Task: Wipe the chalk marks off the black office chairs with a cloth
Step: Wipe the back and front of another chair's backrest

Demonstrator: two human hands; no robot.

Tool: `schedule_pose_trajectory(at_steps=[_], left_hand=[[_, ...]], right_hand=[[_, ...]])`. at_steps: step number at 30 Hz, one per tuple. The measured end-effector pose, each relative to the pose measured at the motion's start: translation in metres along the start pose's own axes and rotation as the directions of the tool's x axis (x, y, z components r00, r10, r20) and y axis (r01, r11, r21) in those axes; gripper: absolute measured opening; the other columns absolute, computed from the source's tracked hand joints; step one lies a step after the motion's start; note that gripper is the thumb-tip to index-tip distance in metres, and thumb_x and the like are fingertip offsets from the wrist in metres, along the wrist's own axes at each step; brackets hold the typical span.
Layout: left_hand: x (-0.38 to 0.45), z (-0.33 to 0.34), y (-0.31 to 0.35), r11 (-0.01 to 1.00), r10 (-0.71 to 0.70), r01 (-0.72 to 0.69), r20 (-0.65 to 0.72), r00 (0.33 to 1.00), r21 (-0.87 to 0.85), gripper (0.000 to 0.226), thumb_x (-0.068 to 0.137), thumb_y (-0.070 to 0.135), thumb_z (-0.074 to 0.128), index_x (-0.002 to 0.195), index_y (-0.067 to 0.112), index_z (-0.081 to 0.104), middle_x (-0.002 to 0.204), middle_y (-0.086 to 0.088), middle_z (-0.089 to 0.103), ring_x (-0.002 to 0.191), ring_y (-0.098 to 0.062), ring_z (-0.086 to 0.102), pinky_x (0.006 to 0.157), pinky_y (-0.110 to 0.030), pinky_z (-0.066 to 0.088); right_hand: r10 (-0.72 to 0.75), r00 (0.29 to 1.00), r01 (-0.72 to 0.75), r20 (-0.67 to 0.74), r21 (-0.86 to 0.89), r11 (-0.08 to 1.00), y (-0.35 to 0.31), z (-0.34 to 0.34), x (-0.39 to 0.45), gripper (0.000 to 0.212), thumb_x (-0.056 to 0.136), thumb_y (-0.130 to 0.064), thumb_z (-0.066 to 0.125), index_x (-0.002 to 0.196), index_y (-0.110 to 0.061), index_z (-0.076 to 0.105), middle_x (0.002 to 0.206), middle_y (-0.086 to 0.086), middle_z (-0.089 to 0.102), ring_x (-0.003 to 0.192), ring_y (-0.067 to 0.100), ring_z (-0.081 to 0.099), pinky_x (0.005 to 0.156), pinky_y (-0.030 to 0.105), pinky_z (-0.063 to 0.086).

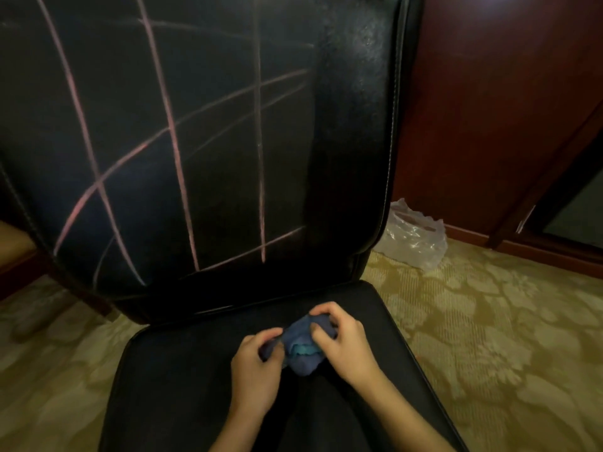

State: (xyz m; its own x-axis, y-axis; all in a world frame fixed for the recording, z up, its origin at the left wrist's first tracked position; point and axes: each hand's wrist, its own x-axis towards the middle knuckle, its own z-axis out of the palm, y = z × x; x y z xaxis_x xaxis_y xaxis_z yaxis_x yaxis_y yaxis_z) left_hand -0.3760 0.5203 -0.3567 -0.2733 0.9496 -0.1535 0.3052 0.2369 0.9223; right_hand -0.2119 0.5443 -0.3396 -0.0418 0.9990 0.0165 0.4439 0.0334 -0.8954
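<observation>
I see the blue cloth (301,345) bunched between both hands, over the chair seat (182,380). Left hand (256,363) pinches its left edge, right hand (342,340) has fingers curled over the top. Pink chalk lines (176,151) cross the backrest (355,125) above, well apart from the cloth.

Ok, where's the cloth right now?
In the head view the blue cloth is bunched low and centre over the chair seat, gripped between the left hand and right hand, below the chalk-marked backrest.
</observation>
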Motion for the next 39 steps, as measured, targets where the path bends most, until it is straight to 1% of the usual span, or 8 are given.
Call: schedule_pose_trajectory(at_steps=[5,11,15,19,27,32,36,39], left_hand=[[-0.005,-0.024,0.01,0.987,0.094,-0.058,0.242,0.966,-0.153,0.062,0.071,0.064,0.077,0.127,0.041,0.059,0.126,0.029,0.052,0.118,0.009,0.052,0.098,-0.018,0.042],[0.008,-0.038,0.03,0.967,0.217,-0.168,0.267,0.939,-0.193,0.038,0.084,0.016,0.079,0.114,0.037,0.067,0.11,0.009,0.073,0.105,-0.004,0.068,0.084,-0.016,0.052],[0.01,-0.047,0.043,0.953,0.264,-0.196,0.318,0.91,-0.232,0.024,0.083,0.041,0.067,0.101,0.03,0.078,0.101,0.002,0.077,0.102,-0.017,0.071,0.086,-0.032,0.055],[0.017,-0.05,0.057,0.957,0.278,-0.227,0.363,0.889,-0.179,0.041,0.081,0.051,0.058,0.093,0.017,0.076,0.092,-0.011,0.075,0.093,-0.028,0.072,0.085,-0.051,0.054],[0.036,-0.05,0.097,0.976,0.217,-0.182,0.426,0.878,-0.121,0.028,0.093,0.041,0.055,0.087,0.022,0.075,0.089,-0.008,0.076,0.091,-0.03,0.072,0.083,-0.046,0.054],[0.032,-0.05,0.092,0.972,0.075,0.021,0.392,0.917,-0.235,0.032,0.102,0.022,0.051,0.083,0.009,0.072,0.077,-0.008,0.073,0.077,-0.019,0.068,0.068,-0.028,0.05],[0.022,-0.041,0.069,0.892,-0.181,0.339,0.451,0.874,-0.299,0.029,0.102,0.025,0.051,0.09,0.006,0.069,0.079,-0.014,0.067,0.073,-0.024,0.065,0.065,-0.032,0.051],[0.011,-0.031,0.061,0.815,-0.254,0.459,0.494,0.832,-0.354,0.041,0.102,0.013,0.046,0.067,0.004,0.065,0.049,-0.008,0.053,0.041,-0.012,0.055,0.043,-0.019,0.044]], right_hand=[[-0.008,0.999,-0.003,0.052,0.213,0.977,-0.033,-0.006,0.011,0.022,0.086,-0.002,0.063,0.097,-0.021,0.065,0.081,0.0,0.071,0.075,0.012,0.067,0.067,0.031,0.055],[-0.05,0.987,0.003,0.152,0.297,0.955,-0.051,-0.017,0.01,0.014,0.091,-0.008,0.069,0.103,-0.012,0.062,0.081,-0.002,0.069,0.076,0.007,0.065,0.066,0.021,0.049],[0.008,0.961,-0.083,0.277,0.263,0.961,-0.054,-0.032,0.002,0.049,0.077,-0.037,0.083,0.117,-0.019,0.061,0.099,0.013,0.071,0.092,0.018,0.069,0.081,0.034,0.055],[-0.009,0.929,-0.078,0.37,0.22,0.972,-0.062,-0.043,-0.003,0.04,0.084,-0.018,0.078,0.117,-0.005,0.06,0.11,0.021,0.067,0.098,0.021,0.068,0.088,0.037,0.054],[0.031,0.871,-0.21,0.49,0.314,0.926,-0.084,-0.051,-0.006,0.043,0.089,-0.023,0.073,0.128,-0.015,0.055,0.119,0.009,0.068,0.108,0.02,0.067,0.085,0.031,0.055],[0.047,0.877,-0.319,0.478,0.505,0.802,-0.08,-0.059,-0.005,0.041,0.091,-0.023,0.064,0.129,-0.01,0.058,0.111,0.021,0.064,0.097,0.027,0.065,0.077,0.033,0.053],[0.073,0.864,-0.24,0.498,0.281,0.929,-0.086,-0.058,-0.002,0.025,0.095,-0.01,0.062,0.12,-0.006,0.058,0.096,0.012,0.063,0.088,0.021,0.062,0.073,0.027,0.052],[0.101,0.879,-0.222,0.466,0.214,0.951,-0.089,-0.052,-0.003,0.01,0.096,-0.013,0.061,0.104,-0.008,0.058,0.087,0.006,0.059,0.083,0.013,0.059,0.072,0.025,0.051]])
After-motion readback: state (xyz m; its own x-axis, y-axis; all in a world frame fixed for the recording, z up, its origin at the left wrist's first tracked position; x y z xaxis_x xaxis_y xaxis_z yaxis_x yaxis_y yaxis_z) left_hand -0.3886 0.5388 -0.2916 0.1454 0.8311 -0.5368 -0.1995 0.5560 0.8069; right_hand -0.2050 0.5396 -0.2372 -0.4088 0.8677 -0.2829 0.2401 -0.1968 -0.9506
